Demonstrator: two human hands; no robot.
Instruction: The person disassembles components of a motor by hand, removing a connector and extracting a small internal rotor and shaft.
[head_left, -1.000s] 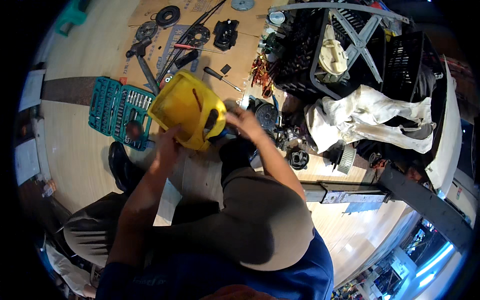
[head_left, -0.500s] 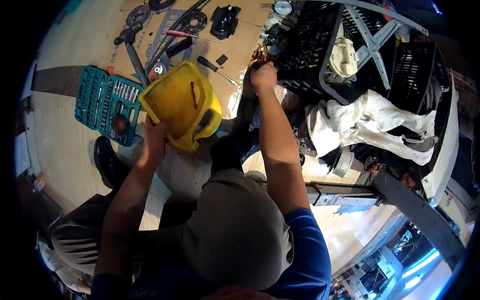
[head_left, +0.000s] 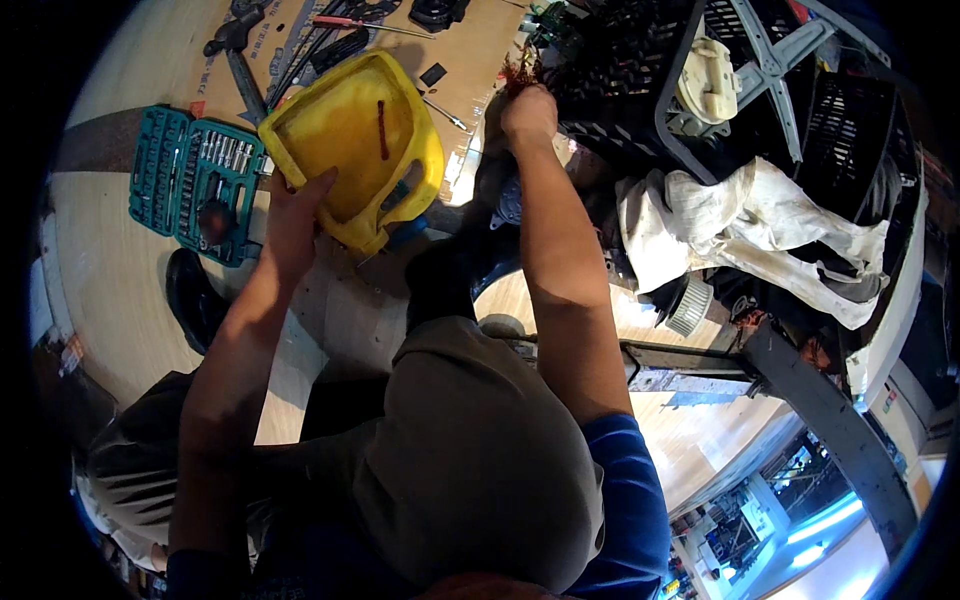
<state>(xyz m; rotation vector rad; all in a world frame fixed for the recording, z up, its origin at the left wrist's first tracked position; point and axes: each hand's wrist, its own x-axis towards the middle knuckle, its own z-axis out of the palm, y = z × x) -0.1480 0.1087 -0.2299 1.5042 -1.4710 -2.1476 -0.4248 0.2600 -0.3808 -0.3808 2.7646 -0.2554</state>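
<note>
My left hand [head_left: 292, 215] grips the near left rim of a yellow plastic tub [head_left: 345, 150], which looks like a cut-open jug with a moulded handle. Its hollow side is turned up toward me, showing a dark reddish streak inside. Farther right, my right hand [head_left: 530, 115] is closed on a tangled coppery bunch of thin strands [head_left: 520, 72], beside a black plastic crate. Its fingertips are largely hidden behind the back of the hand.
A green socket set case [head_left: 160, 170] lies open at the left. Screwdrivers and black parts rest on a cardboard sheet [head_left: 480, 60]. At right stand the black crate [head_left: 625, 80], a metal X-shaped bracket [head_left: 770, 75] and a white cloth [head_left: 690, 220]. A fan wheel [head_left: 690, 305] lies below.
The view has shifted, so the floor items sit higher in the picture. The yellow tub has tipped up to show more of its inside. My right hand still grips the coppery bunch.
</note>
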